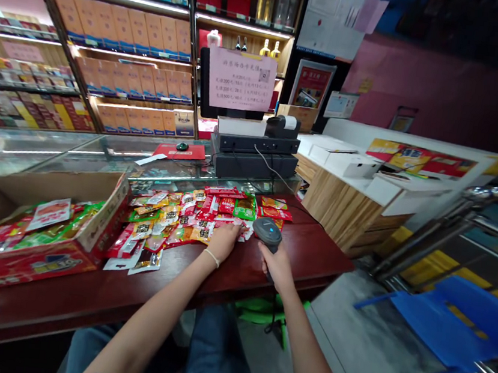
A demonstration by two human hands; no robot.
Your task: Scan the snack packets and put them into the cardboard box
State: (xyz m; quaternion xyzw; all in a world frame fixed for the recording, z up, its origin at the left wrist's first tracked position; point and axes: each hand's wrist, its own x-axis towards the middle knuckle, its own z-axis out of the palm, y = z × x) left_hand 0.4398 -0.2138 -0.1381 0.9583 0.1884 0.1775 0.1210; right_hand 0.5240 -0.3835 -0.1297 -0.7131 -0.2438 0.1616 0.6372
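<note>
Many small snack packets [191, 216] in red, green and orange lie spread over a dark red counter [265, 273]. My left hand [224, 239] rests on the near edge of the pile, fingers bent down on a packet near its right end. My right hand [276, 264] grips a grey handheld barcode scanner [267, 231] with a blue light, held just right of the packets and pointing toward them. Its cable hangs below the counter edge.
An open cardboard box [21, 225] of more packets sits at the left. Behind the packets stands a cash register [253, 151] with a screen and a pink notice. Glass counter [53, 150] and stocked shelves lie behind. A blue chair [454, 326] is at the right.
</note>
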